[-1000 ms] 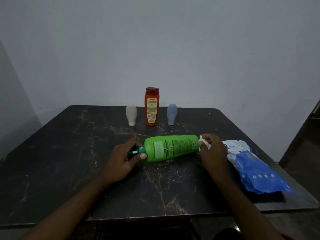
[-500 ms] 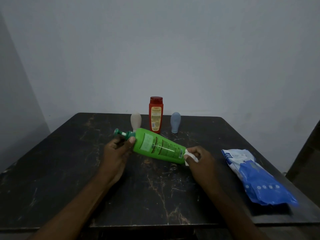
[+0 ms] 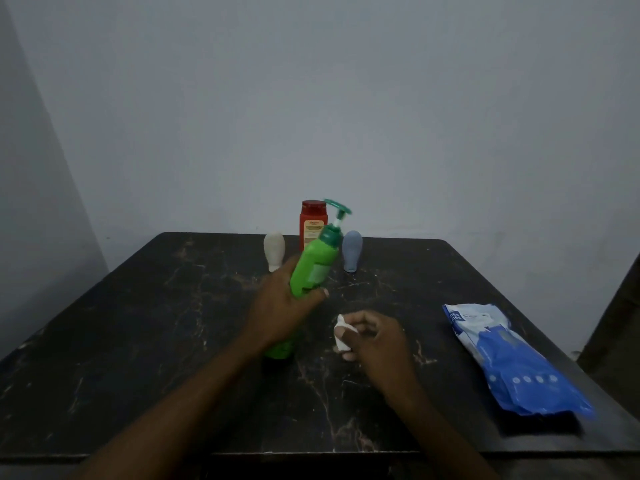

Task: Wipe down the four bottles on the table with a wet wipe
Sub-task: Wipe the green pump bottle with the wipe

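Right hand (image 3: pixel 377 341), just right of the green pump bottle (image 3: pixel 313 268), fingers curled, pinching a bunched white wet wipe (image 3: pixel 341 336); wipe clear of the bottle. Left hand (image 3: pixel 280 306) wraps the bottle's middle, thumb across the front. Bottle tilted, base low by the dark marble table (image 3: pixel 138 341), pump up and away. Blue wipes pack (image 3: pixel 512 362) lies flat, well right of the bottle. Behind the bottle, upright: beige bottle (image 3: pixel 274 249), red bottle (image 3: pixel 311 225), grey-blue bottle (image 3: pixel 352 249).
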